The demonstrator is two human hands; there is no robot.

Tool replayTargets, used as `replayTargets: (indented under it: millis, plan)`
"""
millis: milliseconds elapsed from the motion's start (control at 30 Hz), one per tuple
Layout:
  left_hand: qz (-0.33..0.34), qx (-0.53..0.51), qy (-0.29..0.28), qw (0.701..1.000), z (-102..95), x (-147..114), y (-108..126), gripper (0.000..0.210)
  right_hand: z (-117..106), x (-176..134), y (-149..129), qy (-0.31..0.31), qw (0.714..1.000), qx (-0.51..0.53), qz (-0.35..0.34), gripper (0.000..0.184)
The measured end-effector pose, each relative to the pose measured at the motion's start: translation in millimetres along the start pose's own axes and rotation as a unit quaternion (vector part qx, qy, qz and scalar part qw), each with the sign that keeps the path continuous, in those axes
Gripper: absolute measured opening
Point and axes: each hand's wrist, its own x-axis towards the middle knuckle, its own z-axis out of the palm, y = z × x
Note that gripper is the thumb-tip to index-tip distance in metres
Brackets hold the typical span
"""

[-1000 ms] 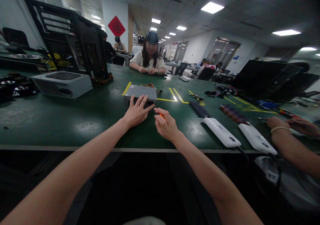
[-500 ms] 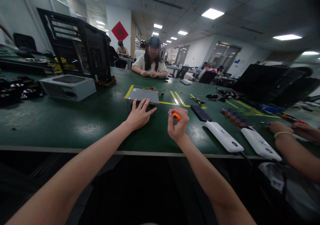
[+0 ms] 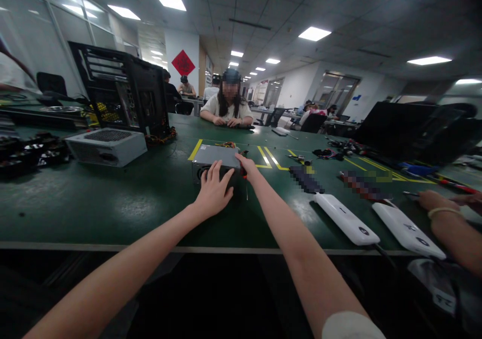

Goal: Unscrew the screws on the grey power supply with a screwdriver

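A grey computer power supply [image 3: 217,155] lies on the green table in front of me, its fan side facing me. My left hand [image 3: 214,191] rests against that near side and front edge, fingers spread. At the right end of the power supply, my right hand [image 3: 246,165] has its thumb along the corner. An orange-handled screwdriver [image 3: 244,174] is in this hand, mostly hidden, its thin shaft pointing down toward the table. Coloured cables [image 3: 226,144] stick out behind the power supply.
To the left stand a second power supply [image 3: 107,148] and an open black computer case [image 3: 124,88]. White power banks [image 3: 346,218] and a dark phone-like slab [image 3: 306,179] lie to the right. A co-worker's hand [image 3: 439,201] is at the far right; another person [image 3: 226,103] sits opposite.
My right hand has moved left and forward with the screwdriver, from beside the power supply to its right end. My left hand stays against the near side. The view has tilted up slightly.
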Motion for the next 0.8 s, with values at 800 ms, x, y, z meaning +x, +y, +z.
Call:
replayTargets:
  millis: [800]
  plan:
    - [-0.333,-0.327,0.029,0.884,0.9,-3,10,0.073,3,-3,8,-0.129,0.986,0.072,0.082,0.032]
